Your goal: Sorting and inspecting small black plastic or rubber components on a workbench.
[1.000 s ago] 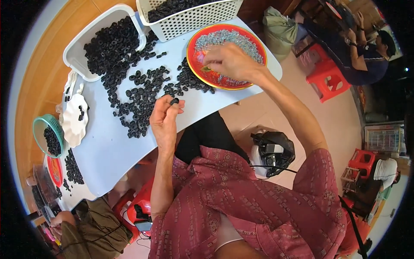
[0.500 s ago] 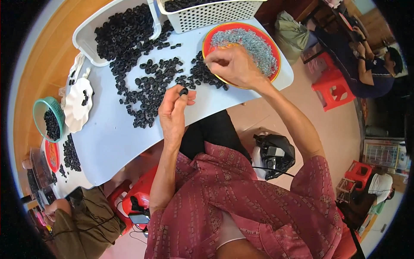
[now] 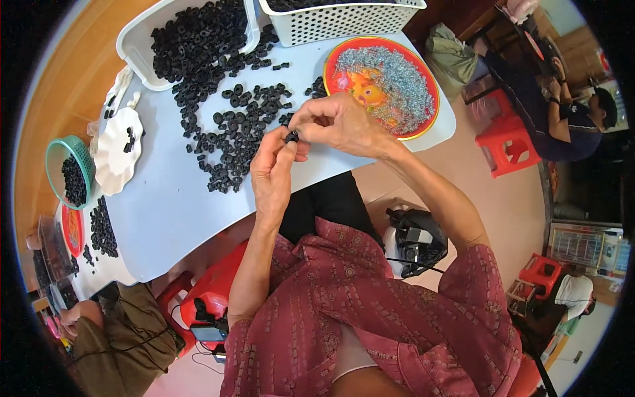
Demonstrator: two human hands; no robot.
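My left hand [image 3: 272,173] pinches a small black ring-shaped plastic part [image 3: 292,136] upright between thumb and fingertips, over the near edge of the pale table [image 3: 172,218]. Right against it is my right hand [image 3: 338,126], thumb and fingers pressed together at the top of the part. Whatever the right fingers hold is too small to make out. Behind my right hand stands a red plate [image 3: 333,61] with a yellow rim, bearing many small shiny metal pieces [image 3: 403,73]. Loose black parts [image 3: 241,126] like the held one spread over the table beyond my left hand.
A grey-white bin [image 3: 135,56] spills black parts at the back left, beside a white perforated basket [image 3: 344,25]. A wavy white plate [image 3: 109,165] and a green basket [image 3: 81,155] are at the left. Co-workers sit at lower left [image 3: 132,337] and far right [image 3: 569,126], near a red stool [image 3: 506,145].
My right hand has come from over the red plate, leftward and nearer, to meet the black part in my left hand. The left hand stays nearly in place.
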